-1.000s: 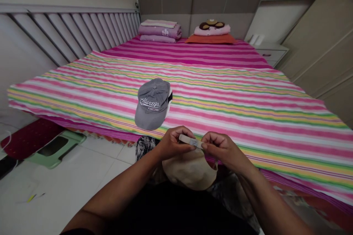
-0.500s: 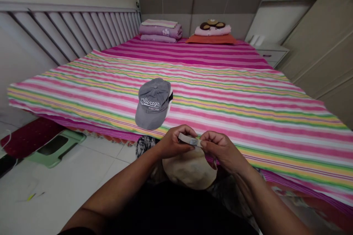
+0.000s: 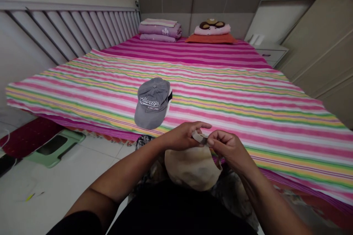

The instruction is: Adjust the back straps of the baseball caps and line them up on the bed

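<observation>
Beige baseball cap (image 3: 193, 169) rests just above the person's black top (image 3: 176, 213), directly below the 2 hands. Its short pale strap (image 3: 200, 137) is held up over the cap. The left hand (image 3: 183, 136) grips 1 end with its fingers nearly straight, and the right hand (image 3: 228, 147) pinches the other end narrowly, so the hands almost touch.

Just beyond them runs the near edge of the bed (image 3: 209, 143), with a striped pink sheet (image 3: 248, 117) spreading wide to the right and far. A grey cap (image 3: 152, 103) sits near that edge, left of the hands, well apart from them. Left of the bed, white floor tiles (image 3: 71, 187) give open room, with a green stool (image 3: 56, 148) and a red mat (image 3: 29, 136) beside the bed. Far off stand folded purple bedding (image 3: 160, 30), pillows (image 3: 211, 31) and a headboard (image 3: 201, 7).
</observation>
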`<move>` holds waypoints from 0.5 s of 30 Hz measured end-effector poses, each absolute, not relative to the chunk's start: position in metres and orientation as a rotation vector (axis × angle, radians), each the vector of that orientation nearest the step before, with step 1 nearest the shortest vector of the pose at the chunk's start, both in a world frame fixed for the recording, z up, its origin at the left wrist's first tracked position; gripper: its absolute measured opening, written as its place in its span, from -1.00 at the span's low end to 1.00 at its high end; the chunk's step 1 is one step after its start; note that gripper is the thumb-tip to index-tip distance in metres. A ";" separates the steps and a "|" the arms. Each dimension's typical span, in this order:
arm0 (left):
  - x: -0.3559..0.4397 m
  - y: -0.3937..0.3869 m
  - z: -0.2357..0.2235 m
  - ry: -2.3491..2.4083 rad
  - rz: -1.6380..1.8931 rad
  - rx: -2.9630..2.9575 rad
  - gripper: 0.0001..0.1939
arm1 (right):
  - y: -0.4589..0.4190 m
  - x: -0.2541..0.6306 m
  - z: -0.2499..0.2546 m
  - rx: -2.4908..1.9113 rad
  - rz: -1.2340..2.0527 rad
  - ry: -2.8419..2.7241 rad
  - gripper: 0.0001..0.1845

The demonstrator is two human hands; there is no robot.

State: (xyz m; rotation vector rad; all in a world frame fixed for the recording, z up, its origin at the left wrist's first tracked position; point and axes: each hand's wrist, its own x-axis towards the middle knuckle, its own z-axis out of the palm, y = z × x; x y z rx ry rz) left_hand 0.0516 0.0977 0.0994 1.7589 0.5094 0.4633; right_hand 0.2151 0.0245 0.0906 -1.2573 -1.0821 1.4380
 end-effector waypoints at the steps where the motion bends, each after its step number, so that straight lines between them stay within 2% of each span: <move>1: 0.054 0.099 0.103 0.482 0.443 1.792 -0.41 | 0.024 0.215 0.091 -1.276 1.428 -1.067 -0.67; 7: 0.066 0.106 0.121 0.501 0.399 1.761 -0.23 | 0.020 0.219 0.099 -1.196 1.421 -0.881 -0.70; 9: 0.067 0.107 0.116 0.586 0.401 1.698 -0.35 | 0.021 0.221 0.098 -1.181 1.406 -0.814 -0.71; 12: 0.065 0.106 0.097 0.555 0.329 1.433 -0.67 | 0.023 0.222 0.091 -1.187 1.367 -0.785 -0.71; 15: 0.062 0.102 0.079 0.492 0.370 1.139 -0.73 | 0.024 0.221 0.084 -1.176 1.368 -0.792 -0.70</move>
